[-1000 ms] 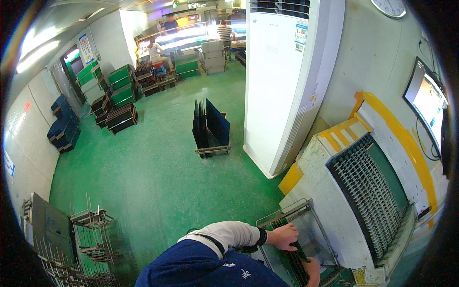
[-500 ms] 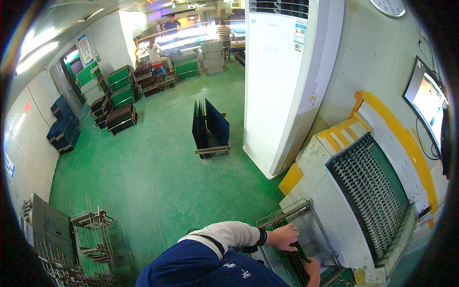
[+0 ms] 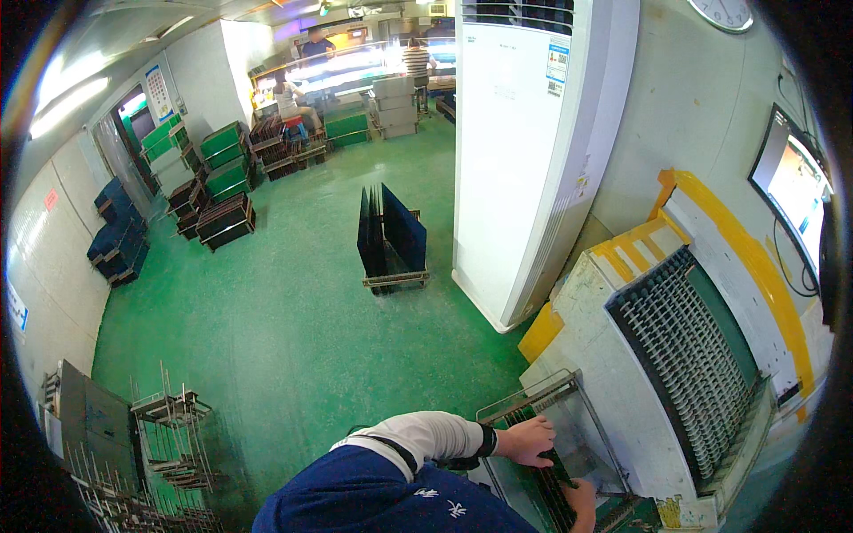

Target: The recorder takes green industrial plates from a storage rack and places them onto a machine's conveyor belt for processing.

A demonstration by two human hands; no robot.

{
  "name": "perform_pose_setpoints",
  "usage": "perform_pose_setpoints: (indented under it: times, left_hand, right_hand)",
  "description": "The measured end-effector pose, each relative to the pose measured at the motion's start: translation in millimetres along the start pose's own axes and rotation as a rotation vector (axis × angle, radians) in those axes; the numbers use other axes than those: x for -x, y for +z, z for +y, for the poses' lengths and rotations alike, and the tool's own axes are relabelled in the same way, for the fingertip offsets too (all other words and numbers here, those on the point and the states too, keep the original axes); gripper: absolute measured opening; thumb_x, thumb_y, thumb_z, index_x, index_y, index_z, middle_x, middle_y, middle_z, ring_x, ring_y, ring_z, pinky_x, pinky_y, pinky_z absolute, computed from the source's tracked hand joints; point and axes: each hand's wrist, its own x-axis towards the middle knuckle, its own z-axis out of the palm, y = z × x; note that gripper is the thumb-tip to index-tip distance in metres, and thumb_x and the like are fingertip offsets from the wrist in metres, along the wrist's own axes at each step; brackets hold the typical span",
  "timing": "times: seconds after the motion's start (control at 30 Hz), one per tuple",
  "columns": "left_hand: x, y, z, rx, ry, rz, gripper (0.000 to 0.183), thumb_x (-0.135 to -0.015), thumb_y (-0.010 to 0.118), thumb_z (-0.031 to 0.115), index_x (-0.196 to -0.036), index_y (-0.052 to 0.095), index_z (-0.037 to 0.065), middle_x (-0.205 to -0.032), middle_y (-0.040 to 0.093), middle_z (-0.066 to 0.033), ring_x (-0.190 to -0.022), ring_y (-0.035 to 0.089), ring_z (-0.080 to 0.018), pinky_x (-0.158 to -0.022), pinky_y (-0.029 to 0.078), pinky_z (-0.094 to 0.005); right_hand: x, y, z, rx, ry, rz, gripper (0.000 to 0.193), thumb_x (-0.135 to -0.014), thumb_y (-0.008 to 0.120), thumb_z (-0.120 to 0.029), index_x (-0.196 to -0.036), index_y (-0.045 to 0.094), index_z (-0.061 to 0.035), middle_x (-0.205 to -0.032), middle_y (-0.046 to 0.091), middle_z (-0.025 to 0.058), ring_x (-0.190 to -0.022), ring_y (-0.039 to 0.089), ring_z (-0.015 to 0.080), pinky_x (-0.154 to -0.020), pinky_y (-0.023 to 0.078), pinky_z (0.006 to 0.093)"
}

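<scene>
My left hand reaches out of a white sleeve and rests with curled fingers on a dark slotted part lying in a metal-framed tray at the foot of a white and yellow machine. My right hand shows only partly at the bottom edge, touching the same dark part lower down. Whether either hand grips it is hard to tell. The machine carries a tilted grille of grey rollers.
A tall white cabinet unit stands on the green floor. A small cart with upright dark panels stands behind it. Wire racks stand at lower left. Green and blue crates line the far wall, with people at benches. A screen hangs right.
</scene>
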Motion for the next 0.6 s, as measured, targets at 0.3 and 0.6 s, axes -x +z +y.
perform_pose_setpoints:
  times: [0.3, 0.6]
  left_hand:
    - [-1.3, 1.2, -1.1, 0.03, 0.027, -0.016, 0.054, -0.091, 0.062, 0.056, -0.073, 0.068, 0.005, -0.089, 0.06, -0.0124, -0.096, 0.055, -0.0311, -0.091, 0.043, -0.0437]
    - [-0.3, -5.0, 0.2, 0.065, 0.016, -0.055, 0.05, -0.09, 0.066, 0.052, -0.075, 0.07, 0.005, -0.106, 0.062, -0.0162, -0.11, 0.054, -0.0348, -0.102, 0.041, -0.0476]
  right_hand:
    - [1.3, -0.7, 2.2, 0.009, 0.023, -0.026, 0.04, -0.085, 0.078, -0.039, -0.101, 0.078, -0.0022, -0.087, 0.074, 0.0205, -0.083, 0.074, 0.0328, -0.078, 0.055, 0.0414]
    - [-10.3, 10.6, 21.5, 0.089, 0.018, 0.029, 0.043, -0.083, 0.08, -0.042, -0.1, 0.078, -0.0028, -0.088, 0.074, 0.0209, -0.083, 0.073, 0.0344, -0.078, 0.054, 0.0424]
